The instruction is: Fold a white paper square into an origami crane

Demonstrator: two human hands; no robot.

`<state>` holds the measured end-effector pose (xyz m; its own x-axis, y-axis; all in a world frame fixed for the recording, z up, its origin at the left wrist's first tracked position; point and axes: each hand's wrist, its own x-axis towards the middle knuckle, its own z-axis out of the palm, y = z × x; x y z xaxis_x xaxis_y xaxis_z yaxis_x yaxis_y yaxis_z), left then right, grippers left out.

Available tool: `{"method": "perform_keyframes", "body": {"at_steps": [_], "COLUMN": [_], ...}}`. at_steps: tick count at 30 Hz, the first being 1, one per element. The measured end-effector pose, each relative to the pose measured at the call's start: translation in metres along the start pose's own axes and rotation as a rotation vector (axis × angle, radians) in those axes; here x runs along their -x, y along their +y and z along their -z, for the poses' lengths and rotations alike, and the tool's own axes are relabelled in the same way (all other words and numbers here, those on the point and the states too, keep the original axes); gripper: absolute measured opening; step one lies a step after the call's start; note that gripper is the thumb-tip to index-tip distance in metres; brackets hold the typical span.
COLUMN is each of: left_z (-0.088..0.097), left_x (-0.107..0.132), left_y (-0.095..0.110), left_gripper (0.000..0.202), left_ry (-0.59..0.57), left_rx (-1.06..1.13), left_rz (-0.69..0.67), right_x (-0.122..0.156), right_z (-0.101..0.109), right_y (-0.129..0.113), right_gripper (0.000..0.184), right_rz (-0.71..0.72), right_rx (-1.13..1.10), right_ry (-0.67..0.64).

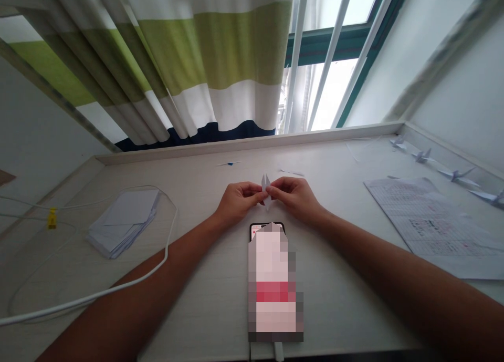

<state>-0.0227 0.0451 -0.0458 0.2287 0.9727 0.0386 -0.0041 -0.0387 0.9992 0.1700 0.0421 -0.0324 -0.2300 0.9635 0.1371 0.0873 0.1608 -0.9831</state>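
A small folded white paper [266, 199], narrow and pointed with two tips upward, is held upright over the middle of the desk. My left hand [240, 200] pinches it from the left between thumb and fingers. From the right, my right hand [296, 195] pinches the same paper, so the two thumbs nearly meet on it. Just below the hands lies a phone [271, 283], its screen blurred out and a cable at its lower end.
On the left are a stack of white paper sheets [123, 220] and a white cable [167, 246] crossing my left forearm. Several folded paper cranes [457, 175] line the right edge, near written sheets [429, 220]. A small blue-marked strip [230, 164] lies behind the hands.
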Motion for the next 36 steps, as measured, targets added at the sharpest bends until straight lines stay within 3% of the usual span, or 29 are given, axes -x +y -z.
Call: {"method": "perform_keyframes", "body": {"at_steps": [6, 19, 25, 30, 36], "left_z": [0.0003, -0.0014, -0.0009, -0.0016, -0.002], "left_x": [0.0012, 0.0015, 0.0016, 0.0027, 0.0036], "left_y": [0.002, 0.004, 0.0007, 0.0034, 0.0015], "left_gripper": [0.038, 0.037, 0.033, 0.033, 0.033], "left_ry": [-0.07, -0.053, -0.053, -0.034, -0.102], "left_rx": [-0.026, -0.032, -0.055, -0.037, -0.003], "left_rz": [0.0, -0.08, -0.116, -0.104, -0.053], "right_x": [-0.0011, -0.0025, -0.002, -0.0004, -0.0002], "right_z": [-0.0001, 0.0005, -0.001, -0.0012, 0.0002], "right_y": [0.0026, 0.0024, -0.0009, -0.0028, -0.0029], "right_gripper": [0.023, 0.035, 0.025, 0.031, 0.036], "right_rz": [-0.001, 0.001, 0.02, 0.018, 0.078], "right_rx": [0.021, -0.092, -0.095, -0.099, -0.008], "right_ry": [0.005, -0.059, -0.05, -0.07, -0.096]}}
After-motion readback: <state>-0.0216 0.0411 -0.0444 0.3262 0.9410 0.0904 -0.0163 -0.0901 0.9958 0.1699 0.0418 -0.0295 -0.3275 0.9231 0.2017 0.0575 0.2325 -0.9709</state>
